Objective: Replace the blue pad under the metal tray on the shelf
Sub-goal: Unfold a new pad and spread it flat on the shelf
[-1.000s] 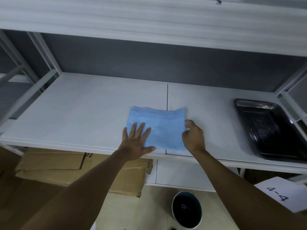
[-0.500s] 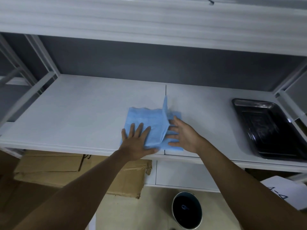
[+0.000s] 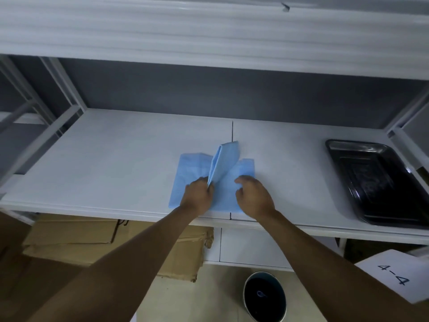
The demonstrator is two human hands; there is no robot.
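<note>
Blue pad lies on the white shelf, near the front lip, straddling the seam between the two boards. Near edge almost flush with the shelf front. Wide bare board to the left; to the right, bare board up to the metal tray, which sits well apart at the far right end. My left hand has its grip clamped on a raised flap of the pad, the fold standing upright and tilted back. My right hand hovers over the pad's right part, fingers loosely curled, grip apart, holding nothing.
</note>
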